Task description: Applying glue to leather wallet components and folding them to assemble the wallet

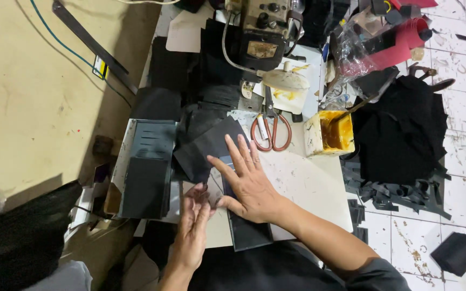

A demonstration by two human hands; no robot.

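Black sheet lies under the flat, open right hand; left hand pinches its edge.

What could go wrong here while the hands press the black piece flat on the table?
1. The open glue pot stands near the right hand; a wide arm move might tip it or smear the black piece.
2. The scissors lie just beyond the fingertips; a reach forward might meet them.
3. The left hand grips only the edge, so the piece may shift.
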